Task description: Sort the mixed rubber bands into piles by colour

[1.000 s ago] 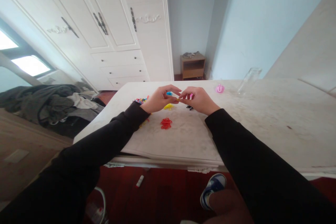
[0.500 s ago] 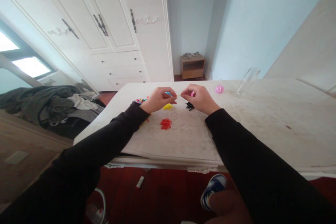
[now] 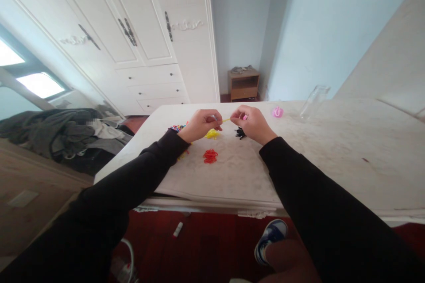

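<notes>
1. the left hand [image 3: 201,126] is pinching one end of a thin yellow band [image 3: 226,120] between thumb and fingertips.
2. the right hand [image 3: 250,124] is pinching the opposite end the same way, and the band is spanning the small gap between the two hands.
3. both hands are hovering over the white table [image 3: 239,177], nearer its far edge than its near edge, with black sleeves [image 3: 299,172] crossing the near edge.
4. a yellow pile [image 3: 212,134] is lying just beside the left hand; a red pile [image 3: 210,156] is resting closer to the near edge.
5. a black pile [image 3: 240,132] is sitting beside the right hand, which is partly covering it; a bit of pink [image 3: 245,117] is showing by that hand's fingers.
6. a mixed-colour pile [image 3: 177,127] is spreading by the left wrist, toward the far left corner, the arm partly hiding it.
7. a pink bundle [image 3: 277,112] is lying close to the far edge, and farther right a clear glass vessel [image 3: 314,102] is appearing tilted.
8. beyond the left edge, dark clothes [image 3: 63,132] are lying heaped.
</notes>
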`<state>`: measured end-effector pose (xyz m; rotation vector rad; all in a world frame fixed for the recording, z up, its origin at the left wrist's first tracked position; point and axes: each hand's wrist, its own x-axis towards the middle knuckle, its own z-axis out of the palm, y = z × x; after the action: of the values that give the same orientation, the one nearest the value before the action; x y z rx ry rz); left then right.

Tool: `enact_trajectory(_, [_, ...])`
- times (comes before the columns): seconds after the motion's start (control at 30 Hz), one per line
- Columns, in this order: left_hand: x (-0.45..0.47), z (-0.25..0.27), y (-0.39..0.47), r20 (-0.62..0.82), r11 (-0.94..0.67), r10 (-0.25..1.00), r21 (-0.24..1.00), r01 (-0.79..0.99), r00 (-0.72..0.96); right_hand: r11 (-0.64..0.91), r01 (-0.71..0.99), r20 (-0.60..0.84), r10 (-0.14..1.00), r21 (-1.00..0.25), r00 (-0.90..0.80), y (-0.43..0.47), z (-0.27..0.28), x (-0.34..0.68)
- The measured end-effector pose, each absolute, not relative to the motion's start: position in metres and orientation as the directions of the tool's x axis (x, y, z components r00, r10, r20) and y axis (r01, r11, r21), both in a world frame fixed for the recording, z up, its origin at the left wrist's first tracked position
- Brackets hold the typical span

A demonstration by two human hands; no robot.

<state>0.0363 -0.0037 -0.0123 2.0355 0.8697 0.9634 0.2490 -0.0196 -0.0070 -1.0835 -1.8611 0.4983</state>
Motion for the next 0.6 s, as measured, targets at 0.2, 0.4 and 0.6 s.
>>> enact_trajectory(0.2, [0.027,-0.01,0.005,0.343,-0.477,0.821,0.851,0.218,0.458,0.471,0.461,0.591,0.792,-0.752,0.154,-0.011,-0.007,0.266])
enact_trajectory(0.4, [0.029,-0.009,0.002,0.349,-0.494,0.813,0.837,0.236,0.466,0.56,0.473,0.614,0.788,-0.68,-0.049,-0.017,-0.008,0.257])
enact_trajectory(0.6, [0.026,-0.007,0.0,0.37,-0.583,0.772,0.737,0.342,0.517,0.621,0.442,0.541,0.783,-0.647,-0.308,-0.022,-0.01,0.248])
